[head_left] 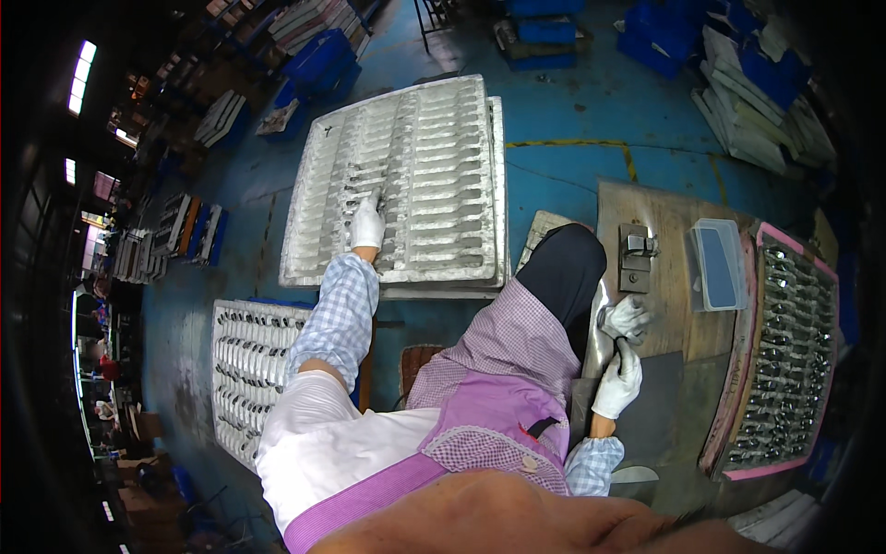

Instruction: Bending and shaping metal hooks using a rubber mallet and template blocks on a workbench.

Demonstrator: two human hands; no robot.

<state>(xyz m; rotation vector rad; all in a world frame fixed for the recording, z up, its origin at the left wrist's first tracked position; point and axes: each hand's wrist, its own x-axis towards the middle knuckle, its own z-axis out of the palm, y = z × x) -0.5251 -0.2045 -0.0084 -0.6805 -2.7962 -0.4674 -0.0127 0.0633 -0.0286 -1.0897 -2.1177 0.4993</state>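
My left hand (368,224), in a white glove, reaches over a large whitish moulded tray (443,268) with rows of narrow slots. Its fingers are drawn together among a few small dark grey pieces (367,175) in the middle rows; what they grip is hidden. At the bench edge, my right hand (618,383), also gloved, is closed in a pinch around something small and dark, too small to name. Touching its fingertips is a greyish-white crumpled glove or cloth (626,317). Beyond it, a small metal fixture (635,258) stands on the wooden bench (664,208).
A clear bluish plastic box (717,265) sits on the bench, beside a pink-edged tray (784,360) of shiny metal parts. Left of my arm stands another white tray (245,360) with dark parts. Blue crates (318,65) and stacked trays (738,102) stand farther off.
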